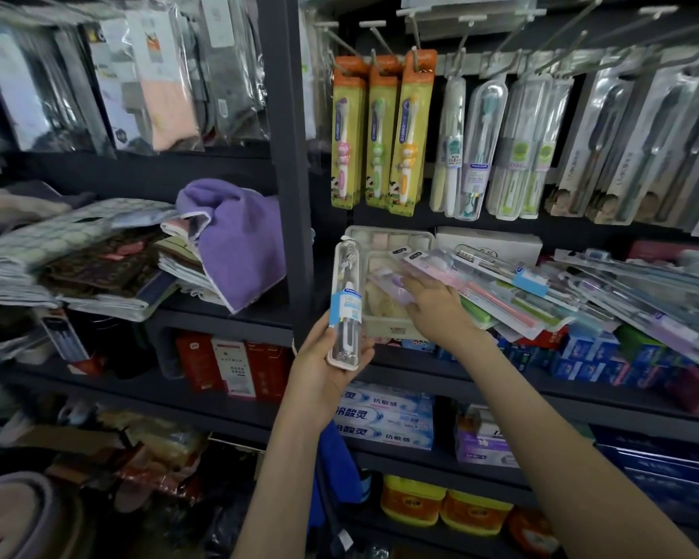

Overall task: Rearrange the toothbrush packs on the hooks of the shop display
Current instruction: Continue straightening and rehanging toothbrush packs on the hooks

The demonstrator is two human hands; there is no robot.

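Hooks (384, 38) are jutting out from the top of the dark shop display, and rows of toothbrush packs (477, 147) are hanging from them: three yellow-and-orange children's packs (380, 139) on the left, then clear cases, green-labelled ones and dark-brush packs further right. The left hand (331, 357) is gripping a clear case (346, 300) with a blue label, fingers and thumb curling round its lower end. It is holding the case upright in front of the shelf (416, 371), just below the children's packs. The right hand (436, 308) is reaching over a loose heap (582, 284) of packs that is lying on that shelf. Its fingertips (410, 282) are resting on a lilac pack (392, 284) at the heap's left edge. Whether it is pinching that pack or only touching it, I cannot tell, as the thumb is hiding beneath the hand. The lilac pack is lying across a pale tray (388, 328). A purple towel (239, 236) is drooping over folded cloths in the bay to the left, and toothpaste boxes (384, 417) are sitting stacked on the shelf below the hands.
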